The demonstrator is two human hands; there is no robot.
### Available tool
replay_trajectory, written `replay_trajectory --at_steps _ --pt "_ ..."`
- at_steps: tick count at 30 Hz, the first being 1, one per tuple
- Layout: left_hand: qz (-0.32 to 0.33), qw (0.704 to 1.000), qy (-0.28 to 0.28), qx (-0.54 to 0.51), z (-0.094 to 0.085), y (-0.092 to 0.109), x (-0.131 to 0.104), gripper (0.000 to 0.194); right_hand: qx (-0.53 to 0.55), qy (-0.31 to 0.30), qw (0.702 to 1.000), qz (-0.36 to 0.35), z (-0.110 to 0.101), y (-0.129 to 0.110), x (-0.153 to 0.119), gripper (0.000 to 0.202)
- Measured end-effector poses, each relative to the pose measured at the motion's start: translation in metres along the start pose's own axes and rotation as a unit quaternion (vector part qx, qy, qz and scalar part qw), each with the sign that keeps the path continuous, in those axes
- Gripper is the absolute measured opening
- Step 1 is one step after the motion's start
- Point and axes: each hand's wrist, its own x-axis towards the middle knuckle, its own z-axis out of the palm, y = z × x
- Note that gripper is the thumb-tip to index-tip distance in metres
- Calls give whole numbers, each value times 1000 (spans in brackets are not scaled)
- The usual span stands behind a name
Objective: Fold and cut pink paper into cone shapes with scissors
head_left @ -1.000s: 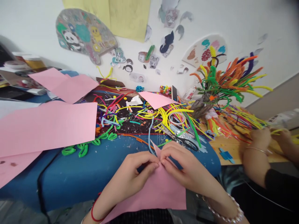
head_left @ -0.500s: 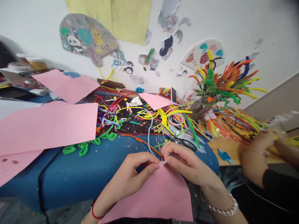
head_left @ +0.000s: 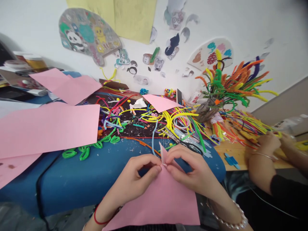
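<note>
A pink sheet of paper [head_left: 166,199] hangs in front of me, its upper edge pinched between both hands. My left hand [head_left: 141,176] closes thumb and forefinger on that edge. Right beside it, my right hand [head_left: 190,166] also grips the paper by thumb and fingertips. A narrow pointed flap of the sheet sticks up between the two hands. A small whitish bit shows at the pinched spot; I cannot make out what it is. Just beyond my hands lie scissors [head_left: 192,147] with black handles, an orange pipe cleaner [head_left: 138,140] and a light blue strip [head_left: 154,138].
Further pink sheets [head_left: 55,128] lie at the left beside a looped green pipe cleaner [head_left: 84,153]. A dark board [head_left: 137,130] carries colourful scraps. At the right stands a bundle of pipe cleaners [head_left: 231,80]; a co-worker's hands [head_left: 269,142] are busy near the wooden table [head_left: 221,157].
The pink flap now rises higher between my fingertips. My right hand has shifted slightly left, closer to my left hand. Both keep their pinch on the sheet.
</note>
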Motion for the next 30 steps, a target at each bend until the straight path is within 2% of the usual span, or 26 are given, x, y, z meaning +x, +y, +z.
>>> replay_trajectory --at_steps 4,8,16,22,30 --pt "-5 1000 1 5 0 -1 -1 17 -24 12 999 -20 3 3 2 17" --pt "-9 1000 9 11 0 -3 0 16 -51 -5 998 -29 4 2 5 15" --pt "-1 999 44 21 3 -5 1 15 -88 -42 995 0 6 -5 7 12" --pt "19 995 92 26 8 -7 2 13 -119 -61 991 -1 11 -4 6 11" --pt "17 979 199 33 17 -11 7 15 -212 -23 976 -43 28 -5 4 13"
